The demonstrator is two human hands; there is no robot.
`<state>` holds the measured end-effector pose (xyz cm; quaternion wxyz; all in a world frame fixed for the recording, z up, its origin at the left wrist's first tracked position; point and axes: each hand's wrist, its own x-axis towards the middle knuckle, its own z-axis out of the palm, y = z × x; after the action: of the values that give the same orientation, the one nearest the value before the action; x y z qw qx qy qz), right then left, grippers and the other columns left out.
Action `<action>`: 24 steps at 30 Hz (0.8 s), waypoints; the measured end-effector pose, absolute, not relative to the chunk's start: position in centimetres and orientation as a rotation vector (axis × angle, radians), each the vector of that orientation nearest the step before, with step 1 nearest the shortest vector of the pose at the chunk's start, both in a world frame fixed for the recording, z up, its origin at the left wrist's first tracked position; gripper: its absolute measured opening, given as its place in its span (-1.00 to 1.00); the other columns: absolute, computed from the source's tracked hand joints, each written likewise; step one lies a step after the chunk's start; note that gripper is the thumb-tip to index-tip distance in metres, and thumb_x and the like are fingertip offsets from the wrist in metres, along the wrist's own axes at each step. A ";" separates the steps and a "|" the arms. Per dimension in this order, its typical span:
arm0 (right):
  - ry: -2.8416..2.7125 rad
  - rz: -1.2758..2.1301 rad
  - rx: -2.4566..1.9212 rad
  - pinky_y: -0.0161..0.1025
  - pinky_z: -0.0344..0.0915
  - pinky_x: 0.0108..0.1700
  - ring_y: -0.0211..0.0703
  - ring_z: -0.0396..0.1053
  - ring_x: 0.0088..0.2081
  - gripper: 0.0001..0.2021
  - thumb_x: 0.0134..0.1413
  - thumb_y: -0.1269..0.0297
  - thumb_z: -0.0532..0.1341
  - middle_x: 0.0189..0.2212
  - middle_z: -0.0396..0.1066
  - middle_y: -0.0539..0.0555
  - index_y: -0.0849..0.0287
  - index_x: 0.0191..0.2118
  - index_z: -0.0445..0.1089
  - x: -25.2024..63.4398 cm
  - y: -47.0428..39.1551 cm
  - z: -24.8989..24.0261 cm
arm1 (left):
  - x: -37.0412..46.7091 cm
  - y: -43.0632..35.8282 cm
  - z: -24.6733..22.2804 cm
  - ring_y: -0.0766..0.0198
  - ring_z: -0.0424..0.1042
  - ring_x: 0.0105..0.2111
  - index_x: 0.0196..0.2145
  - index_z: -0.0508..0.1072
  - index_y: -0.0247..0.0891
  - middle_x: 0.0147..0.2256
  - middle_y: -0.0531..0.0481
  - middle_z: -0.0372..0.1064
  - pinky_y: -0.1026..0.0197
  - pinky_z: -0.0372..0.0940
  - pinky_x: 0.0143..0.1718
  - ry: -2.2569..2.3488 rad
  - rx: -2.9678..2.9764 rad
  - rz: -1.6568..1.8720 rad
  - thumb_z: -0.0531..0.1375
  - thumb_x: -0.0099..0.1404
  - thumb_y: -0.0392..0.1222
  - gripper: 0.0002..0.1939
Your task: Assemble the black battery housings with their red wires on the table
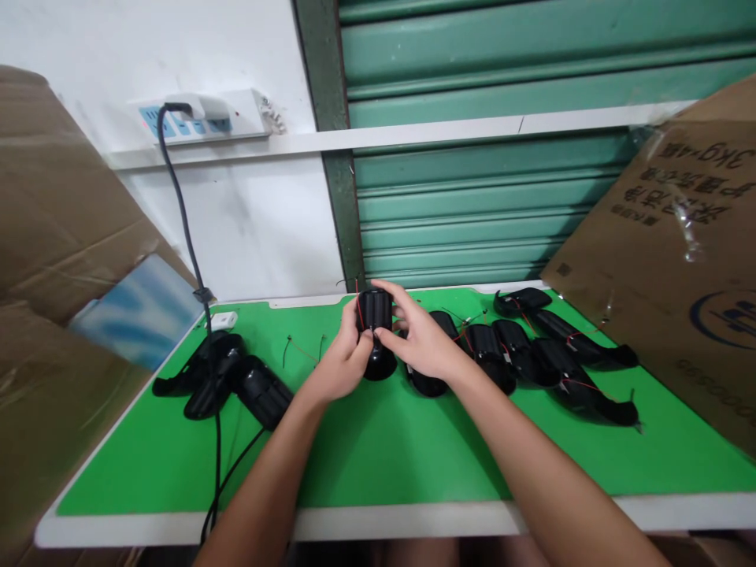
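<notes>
Between my two hands is a black plastic housing [376, 309] with a ribbed upper part and a rounded, glossy lower end; a thin red wire runs along its left edge. My left hand [343, 358] grips its left side, thumb on the front. From the right, my right hand [416, 331] closes on it, with its thumb near the left one and fingers round the upper edge. The housing is held upright above the green table mat [378, 457]. Just right of my right hand lie several similar black housings [487, 354] with thin red and black wires.
More black housings [263, 390] lie at the left, crossed by a black cable [183, 205] from the wall power strip [236, 114]. A small white block [223, 320] sits behind them. Cardboard boxes [679, 260] flank the table; a green shutter [472, 189] stands behind.
</notes>
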<state>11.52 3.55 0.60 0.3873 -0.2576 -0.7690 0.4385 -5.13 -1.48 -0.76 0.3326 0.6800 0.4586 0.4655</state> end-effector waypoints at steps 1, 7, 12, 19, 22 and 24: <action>-1.954 1.113 -0.655 -0.15 0.44 -0.01 -0.09 0.45 0.04 -0.32 0.19 0.38 0.18 0.25 0.30 0.16 0.03 0.40 0.04 11.4 3.5 0.5 | -5.1 -1.5 -0.7 0.10 0.16 0.31 0.37 -0.09 -0.31 0.29 -0.25 0.11 0.01 0.00 0.41 1.203 1.790 1.216 -0.06 0.49 -0.17 -0.44; -1.947 1.079 -0.650 -0.23 0.46 -0.13 -0.09 0.43 0.04 -0.35 0.18 0.41 0.15 0.24 0.30 0.19 0.06 0.38 0.05 11.0 3.3 0.1 | -5.1 -1.6 -0.7 0.14 0.19 0.29 0.36 -0.09 -0.29 0.30 -0.23 0.11 0.03 0.04 0.39 1.225 1.812 1.214 -0.08 0.49 -0.19 -0.45; -1.951 1.067 -0.645 -0.26 0.45 -0.17 -0.10 0.43 0.02 -0.35 0.18 0.40 0.15 0.22 0.30 0.20 0.06 0.37 0.05 11.0 3.5 -0.2 | -5.1 -1.7 -0.7 0.13 0.18 0.30 0.38 -0.12 -0.33 0.32 -0.28 0.06 0.03 0.05 0.39 1.221 1.770 1.186 -0.08 0.49 -0.19 -0.42; -1.922 1.080 -0.677 -0.25 0.44 -0.17 -0.11 0.43 -0.02 -0.36 0.15 0.39 0.18 0.12 0.36 0.16 0.05 0.34 0.08 10.8 3.3 -0.2 | -5.1 -1.6 -0.7 0.13 0.20 0.29 0.37 -0.10 -0.31 0.31 -0.25 0.08 0.01 0.03 0.40 1.219 1.756 1.189 -0.06 0.47 -0.21 -0.43; -1.889 1.086 -0.677 -0.25 0.44 -0.15 -0.11 0.42 -0.02 -0.37 0.12 0.41 0.18 0.11 0.36 0.15 0.05 0.32 0.10 10.6 3.3 -0.3 | -5.0 -1.7 -0.8 0.13 0.22 0.27 0.35 -0.07 -0.35 0.30 -0.28 0.10 0.01 0.01 0.41 1.244 1.802 1.203 -0.07 0.46 -0.22 -0.44; -1.870 1.086 -0.681 -0.26 0.43 -0.16 -0.11 0.43 -0.02 -0.37 0.10 0.43 0.18 0.11 0.36 0.14 0.05 0.30 0.12 10.4 3.3 -0.4 | -4.8 -1.7 -0.9 0.13 0.24 0.25 0.35 -0.07 -0.33 0.28 -0.27 0.14 0.01 0.00 0.41 1.258 1.818 1.211 -0.05 0.45 -0.22 -0.43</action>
<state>10.42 3.29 -0.39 0.4234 -0.2721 -0.7474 0.4338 -4.77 -1.70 -0.92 0.3055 0.6868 0.4752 0.4575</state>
